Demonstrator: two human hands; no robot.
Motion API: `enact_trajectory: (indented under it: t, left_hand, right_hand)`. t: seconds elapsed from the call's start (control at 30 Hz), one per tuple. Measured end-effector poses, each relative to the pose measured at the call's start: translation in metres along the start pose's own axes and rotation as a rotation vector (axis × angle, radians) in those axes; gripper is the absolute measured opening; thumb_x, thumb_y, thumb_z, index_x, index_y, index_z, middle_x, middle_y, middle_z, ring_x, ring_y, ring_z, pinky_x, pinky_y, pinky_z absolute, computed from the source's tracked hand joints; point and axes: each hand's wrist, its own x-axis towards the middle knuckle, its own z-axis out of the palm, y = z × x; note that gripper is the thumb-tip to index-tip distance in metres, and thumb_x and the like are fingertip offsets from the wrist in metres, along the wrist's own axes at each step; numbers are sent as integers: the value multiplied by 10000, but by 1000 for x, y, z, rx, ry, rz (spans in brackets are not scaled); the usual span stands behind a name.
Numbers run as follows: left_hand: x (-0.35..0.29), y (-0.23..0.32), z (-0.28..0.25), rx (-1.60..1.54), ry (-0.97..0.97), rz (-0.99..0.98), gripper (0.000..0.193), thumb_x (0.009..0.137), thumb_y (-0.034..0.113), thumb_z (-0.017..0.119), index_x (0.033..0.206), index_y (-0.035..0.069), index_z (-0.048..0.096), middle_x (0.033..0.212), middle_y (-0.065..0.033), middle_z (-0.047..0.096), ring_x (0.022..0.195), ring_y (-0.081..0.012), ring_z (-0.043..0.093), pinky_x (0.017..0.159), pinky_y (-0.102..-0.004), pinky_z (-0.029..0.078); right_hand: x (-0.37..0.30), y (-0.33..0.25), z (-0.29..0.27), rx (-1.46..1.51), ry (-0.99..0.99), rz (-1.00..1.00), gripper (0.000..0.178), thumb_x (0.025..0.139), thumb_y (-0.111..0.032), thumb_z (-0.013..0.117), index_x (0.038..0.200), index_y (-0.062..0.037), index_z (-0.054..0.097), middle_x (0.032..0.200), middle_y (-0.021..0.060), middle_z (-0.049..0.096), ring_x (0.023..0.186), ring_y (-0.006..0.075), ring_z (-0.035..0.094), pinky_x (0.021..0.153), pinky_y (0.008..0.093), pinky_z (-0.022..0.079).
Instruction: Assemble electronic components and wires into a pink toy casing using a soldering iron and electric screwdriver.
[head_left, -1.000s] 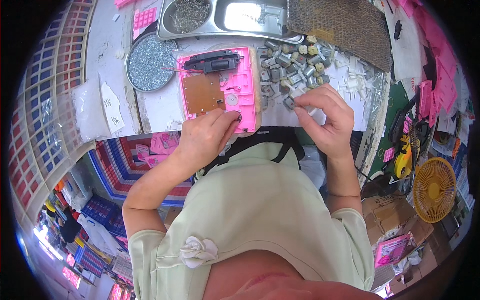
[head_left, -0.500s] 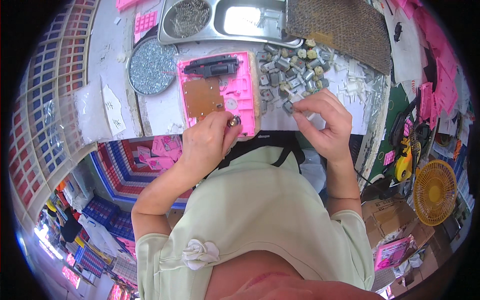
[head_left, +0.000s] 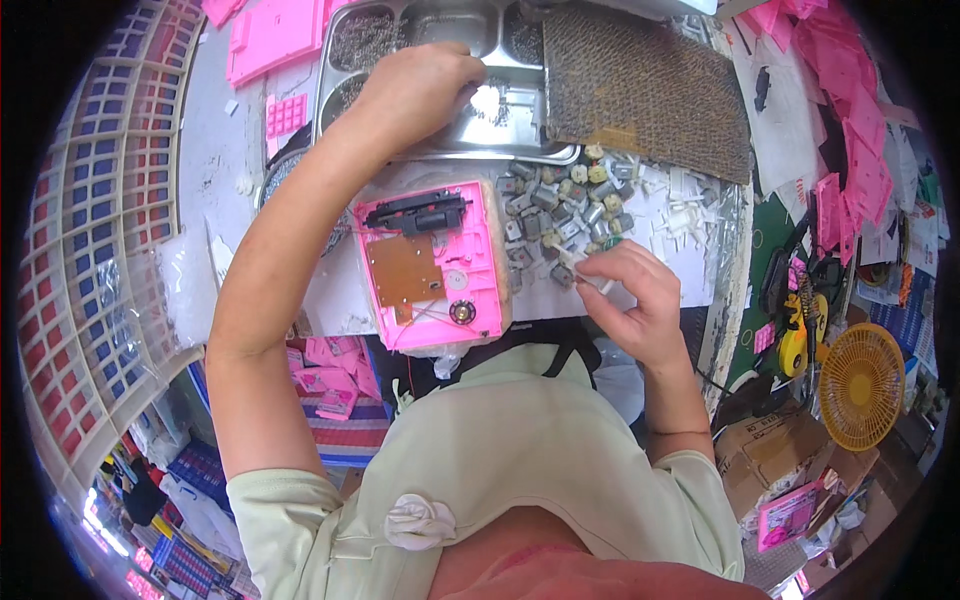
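A pink plastic housing (head_left: 432, 265) lies open on the white bench, showing a brown circuit board, a black part and a small round piece. My left hand (head_left: 415, 85) reaches far forward into a steel compartment tray (head_left: 470, 140) of small metal parts; whether its fingers hold anything is hidden. My right hand (head_left: 630, 295) hovers right of the housing, pinching a thin white piece (head_left: 580, 268) between thumb and fingers. A pile of small grey motors (head_left: 565, 200) lies just beyond that hand.
A brown mesh mat (head_left: 640, 85) sits right of the tray. Pink plastic panels (head_left: 270, 35) lie at the far left, more pink parts (head_left: 860, 150) at the right. A round dish (head_left: 272, 175) hides under my forearm. A yellow fan (head_left: 860, 385) stands low right.
My left hand has left the pink housing and stretched forward into the steel tray. My right hand stays by the motors, holding the white piece. The view has shifted closer to the bench.
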Motion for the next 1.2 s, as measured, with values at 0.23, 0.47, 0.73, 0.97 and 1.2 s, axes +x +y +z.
enact_trajectory:
  t: [0.23, 0.47, 0.73, 0.97, 1.2]
  left_hand:
    - [1, 19, 6, 141, -369, -55, 234, 872, 143, 647, 1092, 100, 716, 978, -159, 725, 907, -362, 718, 774, -488, 581]
    - [24, -62, -19, 137, 165, -163, 173, 903, 146, 632, 1009, 60, 739, 969, -176, 734, 916, -376, 712, 792, -486, 562]
    - [67, -47, 10, 356, -44, -192, 205, 854, 127, 610, 948, 7, 748, 969, -198, 748, 872, -373, 740, 747, -471, 601]
    - [-4, -7, -46, -963, 153, -309, 133, 974, 76, 630, 1063, -10, 677, 903, -95, 723, 777, -159, 688, 660, -307, 555]
    - [-104, 77, -40, -1698, -50, -504, 217, 1013, 85, 621, 1200, -23, 647, 901, -81, 674, 690, -100, 586, 614, -235, 488]
  right_hand:
    - [2, 4, 0, -20, -47, -24, 234, 741, 15, 789, 957, -28, 712, 831, 93, 708, 715, 261, 648, 646, 353, 505]
    - [20, 0, 10, 30, -95, -73, 224, 751, 11, 793, 953, -32, 707, 850, 88, 717, 716, 263, 658, 630, 357, 513]
    - [18, -5, 17, 54, -90, -107, 236, 758, 10, 793, 973, -31, 704, 865, 93, 719, 713, 260, 655, 635, 358, 519]
    - [12, -2, 11, 61, -16, 52, 296, 775, 17, 790, 1055, -29, 710, 914, 99, 730, 721, 232, 661, 640, 335, 529]
    - [45, -7, 23, 272, 146, -109, 342, 767, 27, 824, 1090, 7, 713, 1002, 122, 751, 724, 193, 654, 615, 291, 523]
